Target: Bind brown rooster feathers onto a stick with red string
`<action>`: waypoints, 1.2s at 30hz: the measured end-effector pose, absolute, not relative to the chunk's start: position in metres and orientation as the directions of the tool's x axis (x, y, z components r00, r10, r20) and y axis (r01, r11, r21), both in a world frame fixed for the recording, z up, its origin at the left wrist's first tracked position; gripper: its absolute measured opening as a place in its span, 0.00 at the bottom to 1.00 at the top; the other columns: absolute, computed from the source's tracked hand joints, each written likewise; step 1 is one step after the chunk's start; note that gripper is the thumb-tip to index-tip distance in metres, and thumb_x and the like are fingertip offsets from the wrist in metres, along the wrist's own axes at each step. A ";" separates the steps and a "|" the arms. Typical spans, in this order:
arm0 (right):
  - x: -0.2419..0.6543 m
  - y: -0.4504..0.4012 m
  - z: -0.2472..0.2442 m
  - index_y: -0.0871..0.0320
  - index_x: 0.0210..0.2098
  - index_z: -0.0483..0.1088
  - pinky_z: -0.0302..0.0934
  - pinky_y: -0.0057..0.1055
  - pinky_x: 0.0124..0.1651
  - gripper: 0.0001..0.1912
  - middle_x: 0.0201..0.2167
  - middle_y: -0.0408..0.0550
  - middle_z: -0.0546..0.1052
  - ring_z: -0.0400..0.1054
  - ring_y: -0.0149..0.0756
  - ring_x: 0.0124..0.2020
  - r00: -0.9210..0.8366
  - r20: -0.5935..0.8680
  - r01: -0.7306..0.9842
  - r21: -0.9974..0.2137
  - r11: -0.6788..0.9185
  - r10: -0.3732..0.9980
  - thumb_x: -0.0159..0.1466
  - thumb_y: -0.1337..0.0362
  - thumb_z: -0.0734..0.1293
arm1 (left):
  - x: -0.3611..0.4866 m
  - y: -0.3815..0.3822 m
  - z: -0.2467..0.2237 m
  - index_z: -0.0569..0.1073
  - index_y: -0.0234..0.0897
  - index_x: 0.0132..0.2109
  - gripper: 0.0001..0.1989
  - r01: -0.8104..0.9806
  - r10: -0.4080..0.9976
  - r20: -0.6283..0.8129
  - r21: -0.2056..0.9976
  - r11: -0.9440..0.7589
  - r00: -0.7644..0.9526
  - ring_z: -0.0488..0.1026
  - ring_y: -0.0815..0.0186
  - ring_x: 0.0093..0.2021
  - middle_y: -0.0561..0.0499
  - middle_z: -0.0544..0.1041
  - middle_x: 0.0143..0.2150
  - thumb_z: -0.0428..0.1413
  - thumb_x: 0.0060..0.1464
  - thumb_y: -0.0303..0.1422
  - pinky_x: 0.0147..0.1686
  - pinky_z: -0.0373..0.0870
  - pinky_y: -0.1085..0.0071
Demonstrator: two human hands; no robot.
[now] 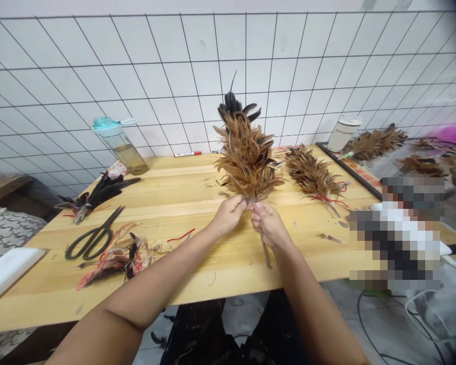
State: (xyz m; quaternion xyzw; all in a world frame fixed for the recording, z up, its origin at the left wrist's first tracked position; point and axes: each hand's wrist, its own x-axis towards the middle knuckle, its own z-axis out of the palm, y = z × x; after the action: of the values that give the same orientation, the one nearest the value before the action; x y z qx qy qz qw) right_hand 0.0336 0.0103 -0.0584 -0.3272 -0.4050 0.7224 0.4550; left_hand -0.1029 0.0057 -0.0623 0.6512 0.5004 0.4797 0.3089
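A feather duster (pixel 247 157) of brown feathers with a black tip stands over the middle of the wooden table. At its base, my left hand (pixel 231 213) pinches the lowest feathers with thumb and fingers. My right hand (pixel 266 222) is closed right beside it, around the top of the thin stick (pixel 265 248), whose lower end sticks out below. What lies between the fingertips is too small to make out. To the right lies a second feather duster (pixel 313 172) with red string (pixel 329 200) near its bare stick.
Black scissors (pixel 95 235), a heap of feathers and red string (pixel 117 261), and dark feathers (pixel 102 195) lie on the left. A bottle (pixel 123 147) leans behind them. Along the wall is a red marker (pixel 188 153). A white cup (pixel 344 133) stands right, near another duster (pixel 376 142).
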 end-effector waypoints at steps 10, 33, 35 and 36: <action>0.032 0.012 -0.062 0.57 0.29 0.60 0.37 0.18 0.17 0.23 0.18 0.32 0.58 0.47 0.18 0.16 -0.144 -0.062 -0.553 -0.822 -0.132 0.988 0.48 0.50 0.74 | -0.089 -0.005 -0.045 0.66 0.36 0.31 0.08 0.608 0.876 0.482 0.693 -0.387 0.009 0.62 0.70 0.27 0.54 0.66 0.25 0.48 0.58 0.32 0.31 0.57 0.73; 0.049 0.017 -0.060 0.56 0.31 0.60 0.38 0.21 0.18 0.17 0.17 0.32 0.54 0.42 0.21 0.15 -0.226 0.005 -0.575 -0.808 -0.129 0.974 0.57 0.53 0.71 | -0.104 -0.004 -0.051 0.70 0.33 0.30 0.12 0.212 0.985 0.117 0.967 -0.142 0.128 0.63 0.71 0.28 0.54 0.70 0.25 0.54 0.53 0.39 0.31 0.58 0.74; 0.047 0.017 -0.060 0.56 0.30 0.60 0.38 0.21 0.19 0.18 0.17 0.32 0.54 0.41 0.21 0.16 -0.212 -0.003 -0.571 -0.811 -0.127 0.977 0.56 0.53 0.71 | -0.106 -0.003 -0.053 0.70 0.34 0.30 0.10 0.275 0.984 0.148 0.946 -0.170 0.098 0.64 0.70 0.28 0.54 0.70 0.25 0.53 0.53 0.36 0.31 0.58 0.74; 0.047 0.016 -0.060 0.56 0.30 0.61 0.38 0.21 0.19 0.18 0.17 0.32 0.54 0.41 0.21 0.16 -0.211 -0.006 -0.566 -0.815 -0.127 0.977 0.56 0.53 0.71 | -0.106 -0.003 -0.053 0.70 0.34 0.29 0.09 0.322 0.983 0.171 0.928 -0.185 0.073 0.64 0.70 0.28 0.54 0.70 0.25 0.52 0.53 0.35 0.31 0.58 0.74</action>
State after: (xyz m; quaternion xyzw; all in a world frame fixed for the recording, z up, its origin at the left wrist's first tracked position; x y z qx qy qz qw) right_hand 0.0466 0.0162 -0.0597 -0.2898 -0.3551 0.6924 0.5572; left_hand -0.1063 -0.0030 -0.0530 0.6301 0.5176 0.4423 0.3734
